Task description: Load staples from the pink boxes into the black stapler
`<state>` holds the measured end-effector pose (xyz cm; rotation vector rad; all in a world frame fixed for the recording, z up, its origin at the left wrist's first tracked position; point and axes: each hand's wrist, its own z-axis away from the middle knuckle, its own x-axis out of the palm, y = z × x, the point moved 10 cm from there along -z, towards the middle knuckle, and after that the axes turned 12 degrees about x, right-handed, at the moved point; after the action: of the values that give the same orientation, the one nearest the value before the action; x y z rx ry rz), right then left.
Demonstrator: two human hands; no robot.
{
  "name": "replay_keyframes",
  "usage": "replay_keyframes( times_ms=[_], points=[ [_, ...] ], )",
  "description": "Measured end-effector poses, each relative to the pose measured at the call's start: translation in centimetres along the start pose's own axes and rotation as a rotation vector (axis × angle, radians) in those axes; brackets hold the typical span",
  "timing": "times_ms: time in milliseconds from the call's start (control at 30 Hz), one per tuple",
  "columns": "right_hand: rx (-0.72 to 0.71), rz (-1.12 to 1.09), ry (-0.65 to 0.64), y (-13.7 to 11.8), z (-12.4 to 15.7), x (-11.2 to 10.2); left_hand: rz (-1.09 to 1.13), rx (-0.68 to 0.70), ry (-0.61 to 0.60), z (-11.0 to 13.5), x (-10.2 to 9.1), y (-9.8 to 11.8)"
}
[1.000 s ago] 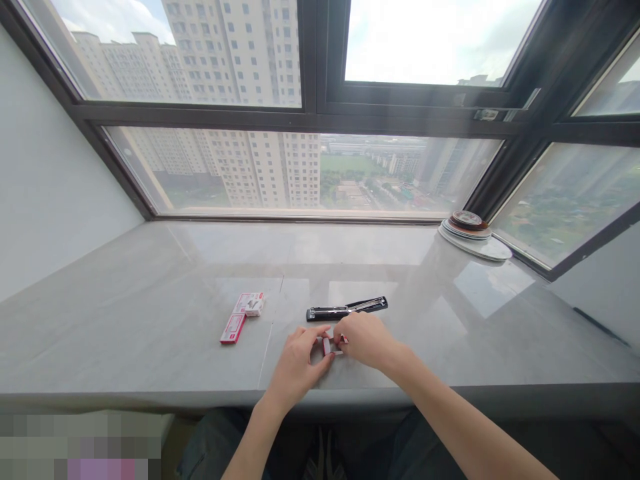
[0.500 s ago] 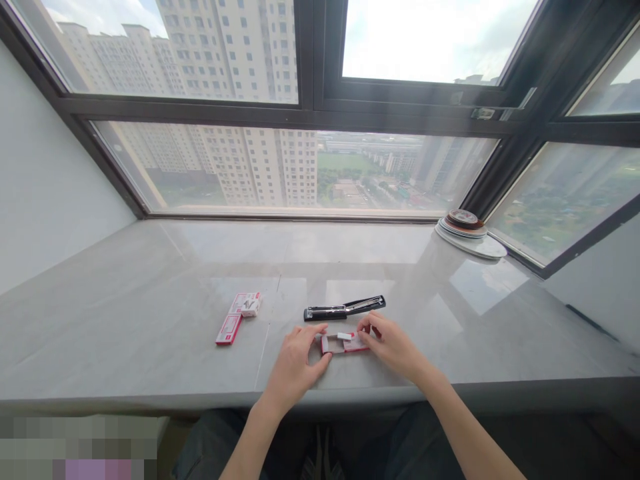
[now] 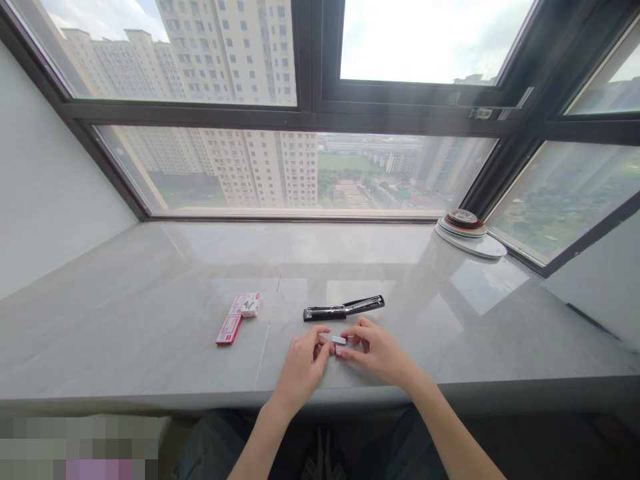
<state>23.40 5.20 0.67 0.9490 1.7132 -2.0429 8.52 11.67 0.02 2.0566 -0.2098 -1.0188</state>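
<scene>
My left hand (image 3: 301, 363) and my right hand (image 3: 379, 350) meet over a small red and white staple box (image 3: 339, 343) near the front edge of the grey stone sill (image 3: 150, 333). Both pinch the box between fingers and thumb. A pale strip, maybe staples, shows at the box's top between my fingertips. Just beyond my hands lies a black stapler (image 3: 343, 309), swung open flat. To the left lies another red and white staple box (image 3: 239, 316), opened out, apart from my hands.
A stack of round plates or coasters (image 3: 471, 233) stands at the far right corner by the window. Dark window frames (image 3: 310, 113) run along the back. A white wall (image 3: 50, 180) closes the left side. My legs show below the sill's front edge.
Half a second ago the box lay opened out between my hands, the right hand farther right. My right hand has come back left and both hands have closed in on the box.
</scene>
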Motion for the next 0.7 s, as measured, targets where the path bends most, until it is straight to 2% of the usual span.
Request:
replay_keyframes(
  times_ms=[100, 200, 267, 367, 433, 567, 700],
  points=[
    [0.033, 0.070, 0.031, -0.1, -0.6, -0.1, -0.012, -0.024, 0.033, -0.8, -1.7, -1.3],
    [-0.014, 0.138, 0.013, -1.1, -1.3, 0.2, -0.258, -0.023, 0.180, -2.5, -5.5, -3.1],
    [-0.072, 0.163, 0.011, -2.2, -2.0, 0.4, -0.359, -0.018, 0.160, -3.5, -6.4, -4.1],
    [-0.125, 0.176, 0.096, -3.5, -3.1, -0.4, -0.373, -0.005, 0.034, -3.6, -5.2, -4.6],
    [-0.150, 0.198, 0.135, -4.2, -3.8, -0.8, -0.372, 0.007, 0.012, -2.8, -4.2, -3.9],
    [-0.224, 0.265, 0.048, -5.0, -4.5, -0.1, -0.374, 0.015, 0.042, -1.1, -3.0, -2.4],
    [-0.262, 0.285, -0.008, -5.2, -4.1, 0.3, -0.356, 0.017, 0.033, -0.9, -2.8, -2.2]
  ],
)
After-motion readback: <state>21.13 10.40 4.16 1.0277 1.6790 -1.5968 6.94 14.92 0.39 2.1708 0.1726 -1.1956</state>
